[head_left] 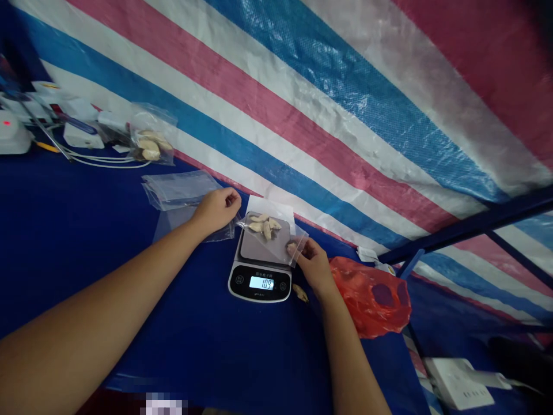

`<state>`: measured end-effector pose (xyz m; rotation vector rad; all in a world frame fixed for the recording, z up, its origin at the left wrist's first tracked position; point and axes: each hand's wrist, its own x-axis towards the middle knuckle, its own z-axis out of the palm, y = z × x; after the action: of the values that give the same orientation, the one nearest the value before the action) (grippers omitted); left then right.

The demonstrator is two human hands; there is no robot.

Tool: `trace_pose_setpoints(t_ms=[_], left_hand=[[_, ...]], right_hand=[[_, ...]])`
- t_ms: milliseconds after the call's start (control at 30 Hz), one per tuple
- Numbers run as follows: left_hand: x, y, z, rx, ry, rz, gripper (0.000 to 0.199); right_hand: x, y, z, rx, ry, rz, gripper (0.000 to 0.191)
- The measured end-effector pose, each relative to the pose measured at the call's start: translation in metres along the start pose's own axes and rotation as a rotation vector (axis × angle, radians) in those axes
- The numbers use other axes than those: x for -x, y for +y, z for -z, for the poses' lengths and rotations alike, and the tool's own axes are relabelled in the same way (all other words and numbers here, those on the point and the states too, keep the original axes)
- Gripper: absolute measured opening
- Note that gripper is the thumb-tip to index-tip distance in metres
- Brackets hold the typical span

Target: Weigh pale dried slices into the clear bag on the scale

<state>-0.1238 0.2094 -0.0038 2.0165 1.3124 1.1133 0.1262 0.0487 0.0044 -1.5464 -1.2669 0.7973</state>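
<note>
A kitchen scale (260, 282) with a lit display reading about 10.9 stands on the blue table. On its plate lies a clear plastic bag (280, 251) with several pale dried slices (266, 227), perhaps dried mushroom. My right hand (314, 264) pinches the bag's right edge; a small piece shows by its fingertips. My left hand (217, 211) is closed, its fingers curled, left of the scale and above the bag's left corner. What it holds, if anything, is hidden. Flat empty clear bags (184, 189) lie beneath and behind it. One loose slice (300, 293) rests right of the scale.
A filled clear bag of slices (151, 147) sits at the back left beside white cables and chargers (82, 135). A red plastic bag (374, 300) lies right of my right forearm. Striped tarpaulin (276, 109) walls the back; a white power strip (460, 383) is lower right.
</note>
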Motion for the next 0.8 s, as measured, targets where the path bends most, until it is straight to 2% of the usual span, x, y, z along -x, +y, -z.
trace_pose_setpoints(t_ms=[133,267,367,433,533,667,700,733,767,800], left_hand=[[-0.001,-0.003,-0.001,-0.002,0.007,-0.001,0.019],[-0.002,-0.004,-0.002,0.009,0.009,-0.008,0.018],[-0.001,-0.003,-0.002,0.003,0.007,-0.001,0.018],[-0.001,-0.002,-0.002,-0.003,0.004,0.007,0.017],[-0.001,-0.001,-0.001,-0.011,0.003,0.013,0.017],[-0.002,-0.001,0.0,-0.006,-0.002,0.009,0.019],[-0.002,-0.001,0.0,-0.005,-0.003,0.01,0.019],[-0.002,-0.001,0.0,-0.006,-0.005,0.01,0.019],[-0.002,-0.001,0.001,-0.007,-0.006,0.013,0.019],[-0.002,-0.001,0.001,-0.009,-0.007,0.017,0.02]], right_hand=[[0.0,0.002,0.0,-0.023,0.021,0.055,0.029],[0.003,0.0,0.001,0.143,-0.001,0.101,0.033],[0.004,-0.001,0.0,0.223,0.001,0.127,0.025],[0.004,-0.001,-0.002,0.172,0.026,0.102,0.019],[0.004,-0.006,-0.001,0.019,0.033,0.012,0.02],[0.016,-0.031,0.021,-0.012,0.007,-0.071,0.026],[0.025,-0.039,0.031,0.027,0.052,-0.058,0.026],[0.038,-0.047,0.043,0.086,0.149,-0.025,0.026],[0.053,-0.053,0.058,0.159,0.298,0.024,0.027],[0.07,-0.057,0.075,0.247,0.514,0.083,0.028]])
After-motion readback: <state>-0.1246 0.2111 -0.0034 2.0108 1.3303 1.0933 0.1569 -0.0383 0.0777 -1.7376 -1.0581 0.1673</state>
